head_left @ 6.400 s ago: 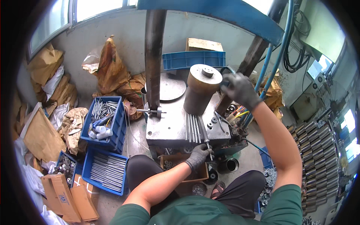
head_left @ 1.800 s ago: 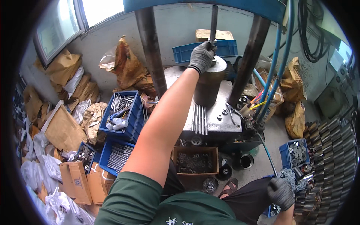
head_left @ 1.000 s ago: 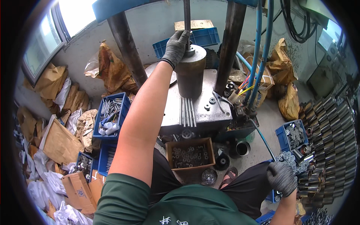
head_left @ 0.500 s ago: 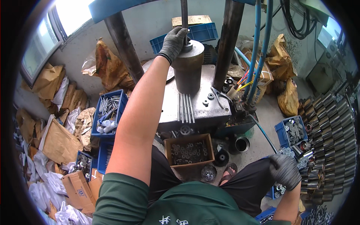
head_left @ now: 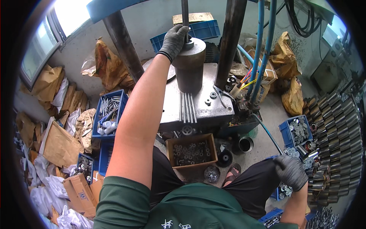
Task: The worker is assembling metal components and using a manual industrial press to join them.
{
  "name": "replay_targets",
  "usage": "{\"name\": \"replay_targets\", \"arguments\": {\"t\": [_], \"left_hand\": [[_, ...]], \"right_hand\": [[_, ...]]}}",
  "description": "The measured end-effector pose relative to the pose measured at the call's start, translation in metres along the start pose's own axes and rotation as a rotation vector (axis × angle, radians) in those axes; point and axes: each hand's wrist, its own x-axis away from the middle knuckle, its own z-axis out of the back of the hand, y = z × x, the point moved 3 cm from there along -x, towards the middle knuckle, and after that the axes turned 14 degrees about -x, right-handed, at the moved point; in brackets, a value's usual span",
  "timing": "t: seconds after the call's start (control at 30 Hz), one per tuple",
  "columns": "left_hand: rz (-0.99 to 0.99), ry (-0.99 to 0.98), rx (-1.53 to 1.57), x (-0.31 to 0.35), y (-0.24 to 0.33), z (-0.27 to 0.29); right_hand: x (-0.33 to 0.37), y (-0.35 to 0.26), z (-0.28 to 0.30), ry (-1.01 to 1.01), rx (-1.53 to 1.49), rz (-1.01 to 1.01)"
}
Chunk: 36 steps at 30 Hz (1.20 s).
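My left hand (head_left: 174,41), in a grey glove, reaches forward with its fingers closed round an upright metal rod (head_left: 185,15). Beneath it, a dark ring-shaped part sits on top of a thick steel cylinder (head_left: 191,70), which stands on the metal press table (head_left: 213,78). Several thin steel shafts (head_left: 187,108) lie side by side in front of the cylinder. To their right are pliers (head_left: 220,97) and two small bearings (head_left: 208,102). By my right knee, my gloved right hand (head_left: 291,171) is closed over the end of a long lever (head_left: 268,134); its fingertips are hidden.
A wooden box of small round parts (head_left: 191,166) stands below the table. Blue bins hold shafts (head_left: 95,131) at left and round plates (head_left: 281,128) at right. Metal cylinders (head_left: 335,152) are stacked far right. Press columns (head_left: 230,42) and blue hoses (head_left: 263,53) flank the work area.
The whole view has shifted very slightly. Both hands keep their holds on the rod and the lever, and the parts on the table stay where they were.
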Motion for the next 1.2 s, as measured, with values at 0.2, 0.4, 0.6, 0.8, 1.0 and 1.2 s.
{"name": "replay_targets", "arguments": {"t": [0.2, 0.4, 0.6, 0.8, 1.0, 1.2], "left_hand": [[0.004, -0.007, -0.017, -0.004, -0.004, 0.0], [0.004, -0.007, -0.023, -0.005, -0.004, 0.0], [0.009, -0.009, -0.024, -0.003, -0.002, 0.0], [0.002, 0.0, -0.023, -0.004, -0.004, 0.0], [0.016, -0.006, -0.014, -0.005, -0.005, 0.0], [-0.027, 0.002, 0.033, 0.0, -0.002, -0.002]], "right_hand": [[0.0, 0.0, 0.002, 0.047, -0.072, 0.041], [-0.001, 0.001, 0.003, 0.022, -0.09, 0.015], [-0.001, 0.0, 0.005, -0.046, -0.023, -0.01], [-0.002, 0.001, 0.007, 0.077, -0.092, 0.024], [-0.002, 0.004, 0.008, -0.025, -0.017, 0.0], [-0.052, -0.012, 0.057, 0.6, 0.132, 0.327]]}}
